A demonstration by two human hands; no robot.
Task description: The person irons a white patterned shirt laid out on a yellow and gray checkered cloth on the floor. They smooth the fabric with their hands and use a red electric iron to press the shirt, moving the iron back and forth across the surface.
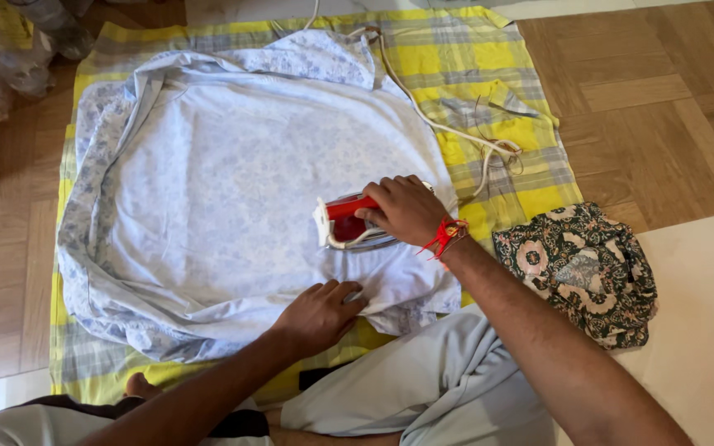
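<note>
Wooden floor carries a yellow checked cloth [489, 74] with a pale blue garment [233, 182] spread on it; right hand [406, 211] grips a red iron [349, 223] there, left hand [320, 314] presses flat, fingers open, holding the garment's near edge down.

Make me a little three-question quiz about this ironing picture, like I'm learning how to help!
1. True or false: the right hand grips the red iron.
2. What is the left hand doing? A) lifting the cord B) pressing flat on the pale blue cloth C) holding the folded flowered fabric
3. Fill in: the pale blue cloth lies on a yellow and grey checked ____.

Key:
1. True.
2. B; it rests on the cloth's near edge, close to the iron.
3. Blanket; the folded flowered fabric lies beside it, and the white cord trails across it.
</note>
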